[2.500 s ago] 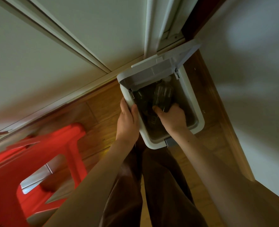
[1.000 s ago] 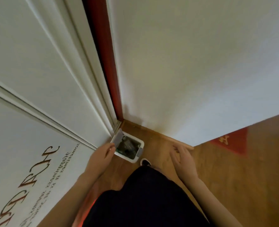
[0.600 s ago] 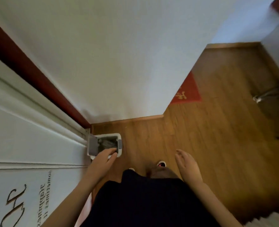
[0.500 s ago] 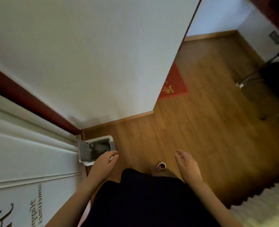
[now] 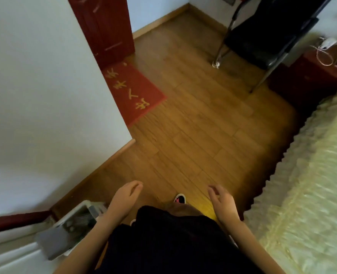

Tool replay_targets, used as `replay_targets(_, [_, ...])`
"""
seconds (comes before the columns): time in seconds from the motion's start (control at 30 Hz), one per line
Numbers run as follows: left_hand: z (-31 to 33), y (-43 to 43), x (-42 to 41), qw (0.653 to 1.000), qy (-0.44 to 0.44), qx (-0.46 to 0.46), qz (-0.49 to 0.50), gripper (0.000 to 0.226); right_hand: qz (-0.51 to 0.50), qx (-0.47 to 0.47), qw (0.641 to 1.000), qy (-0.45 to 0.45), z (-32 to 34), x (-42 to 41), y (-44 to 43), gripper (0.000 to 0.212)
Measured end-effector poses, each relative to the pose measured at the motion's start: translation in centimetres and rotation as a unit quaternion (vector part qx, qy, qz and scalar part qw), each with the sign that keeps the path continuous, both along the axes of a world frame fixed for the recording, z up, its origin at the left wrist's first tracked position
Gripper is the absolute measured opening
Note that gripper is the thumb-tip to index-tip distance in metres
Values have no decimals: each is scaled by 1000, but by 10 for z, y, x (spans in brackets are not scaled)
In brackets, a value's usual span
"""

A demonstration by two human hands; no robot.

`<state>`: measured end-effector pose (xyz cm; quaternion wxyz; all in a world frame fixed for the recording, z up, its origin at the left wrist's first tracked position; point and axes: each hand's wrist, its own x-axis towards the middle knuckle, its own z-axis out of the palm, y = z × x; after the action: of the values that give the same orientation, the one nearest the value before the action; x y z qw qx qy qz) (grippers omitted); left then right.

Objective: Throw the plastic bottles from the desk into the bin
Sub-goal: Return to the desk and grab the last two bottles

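The white bin (image 5: 75, 209) stands on the floor at the lower left, in the corner by the wall, with its grey lid (image 5: 54, 244) tipped up. Clear plastic bottles (image 5: 78, 220) lie inside it. My left hand (image 5: 127, 196) hangs just right of the bin, fingers loose and apart, holding nothing. My right hand (image 5: 222, 202) hangs over the wooden floor, fingers apart and empty. No desk is in view.
A white wall corner (image 5: 112, 107) juts in at the left, with a red mat (image 5: 134, 91) and a dark red door (image 5: 104, 26) beyond it. A black chair (image 5: 262, 36) stands at the back right, and a bed with a pale cover (image 5: 312, 184) runs along the right.
My hands have left the bin and hang empty. The view has swung right, away from the bin toward the room, so the bin has slid to the lower left.
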<state>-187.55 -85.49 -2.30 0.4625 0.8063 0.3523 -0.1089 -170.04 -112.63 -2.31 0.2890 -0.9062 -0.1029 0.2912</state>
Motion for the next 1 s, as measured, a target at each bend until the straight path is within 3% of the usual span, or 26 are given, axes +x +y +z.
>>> replay_targets(0.2, [-1,-13,88,1000,9,-6,-4,24,-59,30,998,17,-2,73,-10,28])
replay_targets(0.5, [3,49,199,996,0,-23,85,16,-38,77,996,17,4,223,53,29])
replay_targets(0.6, [-9,74,250,995,7,-22,100,24,-34,76,996,10,-6,282,85,29])
replay_targets(1.0, [24,234,582,995,-49,-71,53,26,-73,71,995,-10,18,551,204,28])
